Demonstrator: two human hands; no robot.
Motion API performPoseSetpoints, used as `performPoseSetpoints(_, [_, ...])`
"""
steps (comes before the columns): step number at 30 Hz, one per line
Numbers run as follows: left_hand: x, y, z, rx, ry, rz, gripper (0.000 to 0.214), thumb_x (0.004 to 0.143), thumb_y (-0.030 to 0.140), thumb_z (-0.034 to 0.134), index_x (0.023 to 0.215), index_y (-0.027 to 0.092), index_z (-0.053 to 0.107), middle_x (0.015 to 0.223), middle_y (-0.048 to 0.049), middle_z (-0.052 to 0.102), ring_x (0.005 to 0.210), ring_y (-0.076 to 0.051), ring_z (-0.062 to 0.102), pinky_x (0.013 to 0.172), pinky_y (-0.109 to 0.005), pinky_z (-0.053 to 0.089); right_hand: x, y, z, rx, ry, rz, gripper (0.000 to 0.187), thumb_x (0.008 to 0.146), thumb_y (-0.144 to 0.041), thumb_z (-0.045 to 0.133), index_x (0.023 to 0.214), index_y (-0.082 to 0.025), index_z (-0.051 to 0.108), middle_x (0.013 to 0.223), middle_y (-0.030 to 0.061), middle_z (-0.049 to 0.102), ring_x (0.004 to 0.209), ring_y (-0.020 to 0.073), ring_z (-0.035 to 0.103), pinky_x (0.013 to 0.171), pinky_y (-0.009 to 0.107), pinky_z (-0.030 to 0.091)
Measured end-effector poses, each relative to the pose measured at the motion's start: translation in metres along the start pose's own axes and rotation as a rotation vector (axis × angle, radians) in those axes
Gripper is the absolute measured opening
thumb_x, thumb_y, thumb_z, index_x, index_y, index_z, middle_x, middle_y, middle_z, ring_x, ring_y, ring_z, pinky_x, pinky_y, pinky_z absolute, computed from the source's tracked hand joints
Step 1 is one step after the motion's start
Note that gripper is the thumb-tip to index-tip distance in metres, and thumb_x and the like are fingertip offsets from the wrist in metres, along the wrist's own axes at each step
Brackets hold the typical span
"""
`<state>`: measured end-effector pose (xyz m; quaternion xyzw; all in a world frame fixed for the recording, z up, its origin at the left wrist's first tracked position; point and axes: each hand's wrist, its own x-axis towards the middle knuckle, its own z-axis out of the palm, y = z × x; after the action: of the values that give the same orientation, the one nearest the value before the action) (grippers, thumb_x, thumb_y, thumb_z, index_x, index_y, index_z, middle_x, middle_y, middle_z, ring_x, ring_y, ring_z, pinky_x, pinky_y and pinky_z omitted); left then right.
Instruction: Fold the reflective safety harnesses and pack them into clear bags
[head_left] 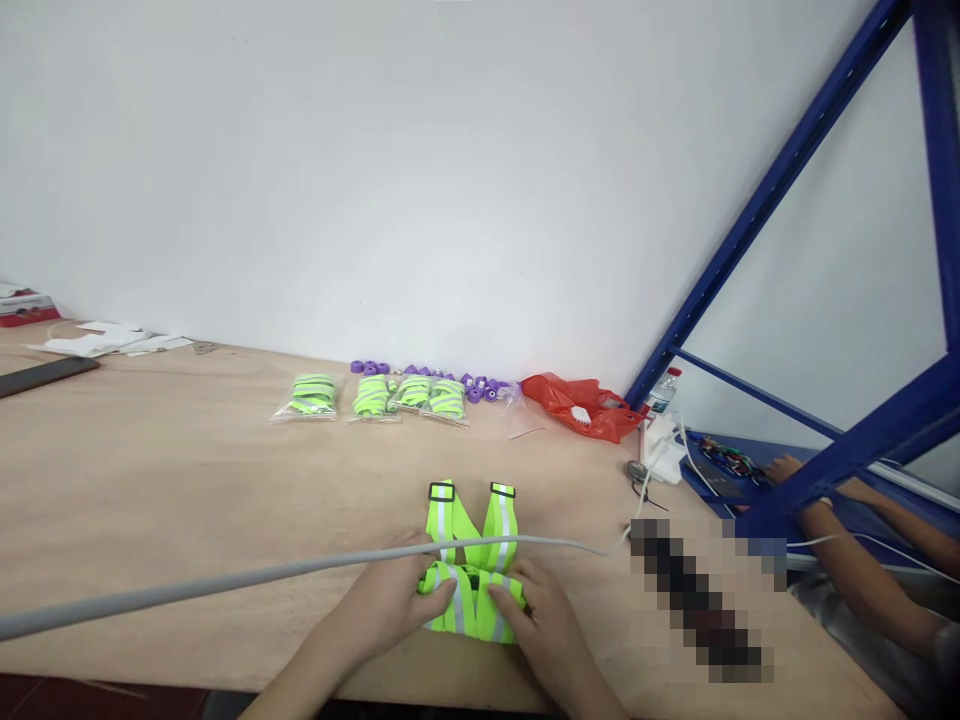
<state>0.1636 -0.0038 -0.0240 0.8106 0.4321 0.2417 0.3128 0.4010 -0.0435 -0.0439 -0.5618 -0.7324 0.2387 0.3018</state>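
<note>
A neon yellow-green reflective vest (pixel 465 605) made of straps with silver stripes lies partly folded on the table in front of me. Two of its straps, each with a black buckle, point away from me. My left hand (pixel 405 595) grips the near folded part on its left side, thumb on top. On the right side my right hand (pixel 540 610) pinches the same bundle, thumb also on top. The fingers under the straps are hidden. A grey cable (pixel 300 570) passes across the view in front of the vest and my left hand.
Several clear bags of folded yellow-green straps (pixel 313 395) lie near the wall, with purple rolls (pixel 369 367) behind. A red plastic bag (pixel 577 405), bottle (pixel 663 392) and white power strip (pixel 661 450) are to the right. Blue frame (pixel 750 260) and another person's arms (pixel 862 570) are beyond.
</note>
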Motion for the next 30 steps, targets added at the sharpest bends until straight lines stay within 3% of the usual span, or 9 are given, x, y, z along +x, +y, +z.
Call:
performPoseSetpoints(8, [0.003, -0.012, 0.013, 0.134, 0.049, 0.034, 0.015, 0.092, 0.031, 0.058, 0.101, 0.02, 0.065, 0.106, -0.0068, 0.066, 0.102, -0.026, 0.061, 0.091, -0.037, 0.048, -0.001, 0.003, 0.003, -0.164, 0.018, 0.056, 0.033, 0.101, -0.043, 0.05, 0.091, -0.021, 0.073, 0.099, 0.008, 0.069, 0.1, 0.0268, 0.062, 0.088, 0.038, 0.046])
performPoseSetpoints(14, [0.002, -0.004, 0.012, 0.17, 0.029, 0.006, 0.02, 0.097, 0.029, 0.054, 0.108, 0.018, 0.066, 0.114, -0.0103, 0.063, 0.107, -0.029, 0.06, 0.095, -0.043, 0.049, -0.001, 0.004, 0.008, -0.268, 0.058, 0.099, 0.027, 0.099, -0.044, 0.054, 0.098, -0.021, 0.069, 0.104, 0.0093, 0.068, 0.103, 0.0291, 0.06, 0.09, 0.042, 0.046])
performPoseSetpoints(19, [0.0, -0.006, 0.012, 0.189, 0.083, 0.038, 0.027, 0.098, 0.032, 0.052, 0.118, 0.019, 0.066, 0.136, -0.013, 0.059, 0.123, -0.03, 0.057, 0.104, -0.045, 0.048, -0.003, -0.002, 0.007, -0.298, 0.088, 0.095, 0.032, 0.1, -0.044, 0.053, 0.122, -0.025, 0.067, 0.117, 0.0103, 0.068, 0.108, 0.0295, 0.06, 0.092, 0.044, 0.048])
performPoseSetpoints(23, [0.001, -0.01, 0.012, 0.218, 0.064, 0.078, 0.033, 0.101, 0.036, 0.048, 0.122, 0.02, 0.067, 0.134, -0.0107, 0.065, 0.128, -0.03, 0.054, 0.108, -0.047, 0.047, -0.002, -0.007, 0.002, -0.295, 0.062, 0.112, 0.043, 0.099, -0.043, 0.054, 0.138, -0.027, 0.061, 0.127, 0.0108, 0.066, 0.117, 0.0307, 0.059, 0.099, 0.046, 0.048])
performPoseSetpoints(30, [0.005, -0.008, 0.009, 0.265, 0.027, 0.019, 0.039, 0.101, 0.042, 0.047, 0.123, 0.019, 0.07, 0.141, -0.0105, 0.064, 0.135, -0.031, 0.052, 0.113, -0.049, 0.042, 0.004, -0.007, -0.002, -0.322, 0.002, 0.095, 0.036, 0.101, -0.042, 0.052, 0.126, -0.023, 0.069, 0.131, 0.0122, 0.065, 0.124, 0.0315, 0.056, 0.106, 0.049, 0.044])
